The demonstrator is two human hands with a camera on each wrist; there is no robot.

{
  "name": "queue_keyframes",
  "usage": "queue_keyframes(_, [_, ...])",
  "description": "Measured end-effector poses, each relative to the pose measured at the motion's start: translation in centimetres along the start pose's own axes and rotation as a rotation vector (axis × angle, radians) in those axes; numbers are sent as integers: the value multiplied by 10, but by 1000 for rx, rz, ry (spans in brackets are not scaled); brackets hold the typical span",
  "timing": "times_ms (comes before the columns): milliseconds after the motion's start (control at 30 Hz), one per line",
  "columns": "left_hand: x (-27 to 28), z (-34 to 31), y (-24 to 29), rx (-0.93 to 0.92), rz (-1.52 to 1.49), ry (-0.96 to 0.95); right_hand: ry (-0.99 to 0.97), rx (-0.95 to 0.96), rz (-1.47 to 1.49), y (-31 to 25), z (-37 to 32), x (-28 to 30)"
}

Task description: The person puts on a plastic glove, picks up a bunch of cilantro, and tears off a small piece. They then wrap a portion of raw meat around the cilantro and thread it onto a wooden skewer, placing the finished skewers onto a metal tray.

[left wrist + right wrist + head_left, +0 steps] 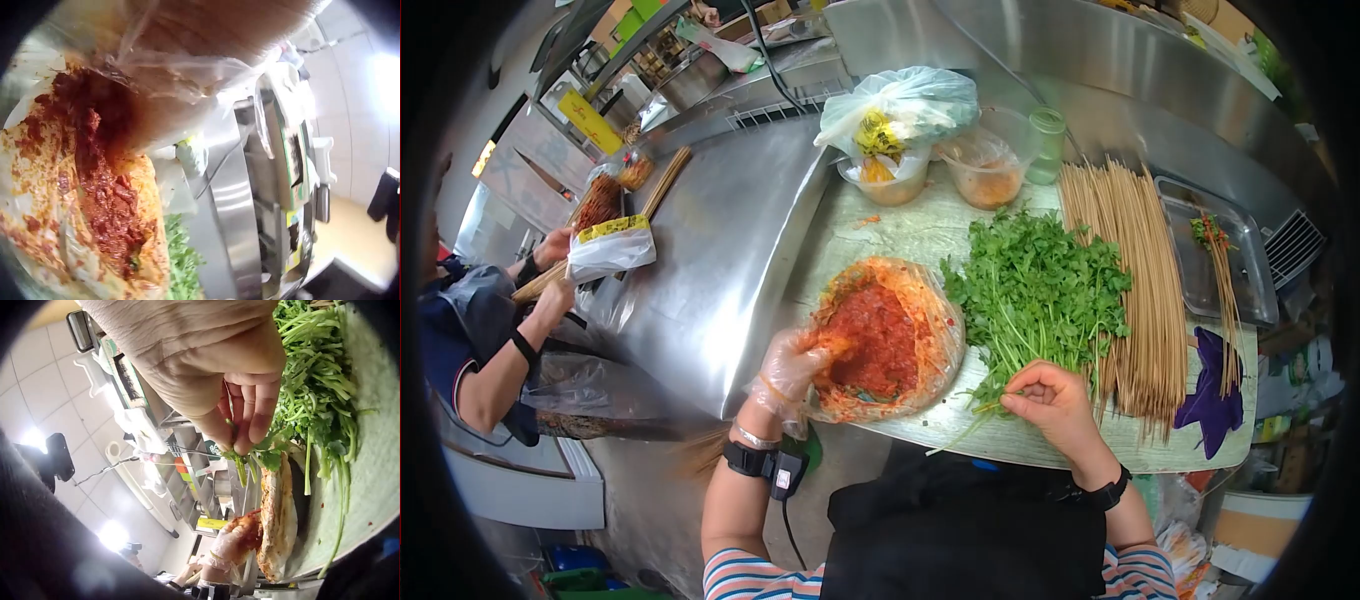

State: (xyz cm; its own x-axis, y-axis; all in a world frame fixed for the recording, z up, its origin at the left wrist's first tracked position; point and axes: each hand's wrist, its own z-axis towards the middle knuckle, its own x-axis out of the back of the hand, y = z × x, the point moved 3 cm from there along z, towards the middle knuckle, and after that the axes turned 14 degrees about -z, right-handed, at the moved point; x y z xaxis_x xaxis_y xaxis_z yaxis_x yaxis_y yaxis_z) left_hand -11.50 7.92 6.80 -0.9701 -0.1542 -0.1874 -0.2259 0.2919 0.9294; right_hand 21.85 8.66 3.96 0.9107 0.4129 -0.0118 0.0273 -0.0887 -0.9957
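Note:
My left hand (790, 370), in a clear plastic glove, reaches over the left rim of a plastic-lined bowl (945, 345). Its red-stained fingers are at the red mixture (878, 340); in the left wrist view the mixture (106, 206) and glove hide the fingertips, so their grip cannot be told. My bare right hand (1055, 405) pinches a few green stems between thumb and fingers, at the near edge of a leafy green pile (1040, 290). Seen from the right wrist, the pinched stems (240, 469) poke out below the fingertips of the right hand (237, 440).
Thin wooden skewers (1145, 300) lie right of the greens, then a metal tray (1250, 280) and a purple cloth (1212, 400). Tubs (990, 185), a plastic bag (920, 105) and a green bottle (1048, 145) stand behind. Another person (485, 350) works at the left metal counter (710, 230).

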Motion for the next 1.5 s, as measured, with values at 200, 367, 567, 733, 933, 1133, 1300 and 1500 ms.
queue_keyframes(200, [-25, -8, -14, 31, -635, -214, -13, -6, -22, -2, -1, -2])
queue_keyframes(367, [-52, -13, -9, 35, -680, -272, 1, 3, -59, -6, -4, -1])
queue_keyframes(567, [-41, -5, -20, -265, -171, -175, 40, 70, -219, -20, -2, 3])
queue_keyframes(733, [-51, -9, -20, -384, -5, -52, 25, 231, -416, -58, 8, 0])
queue_keyframes(933, [-80, -14, -45, -238, -497, -60, -179, 334, -360, -85, 21, -39])
queue_keyframes(1133, [-103, -35, -33, -144, -588, -218, -80, 465, -546, -80, 38, -45])
queue_keyframes(1300, [-99, -34, -41, -114, -459, -223, -68, 477, -522, -70, 40, -45])
queue_keyframes(1500, [-90, -18, -50, -255, -277, -63, 132, 361, -561, -66, 36, 1])
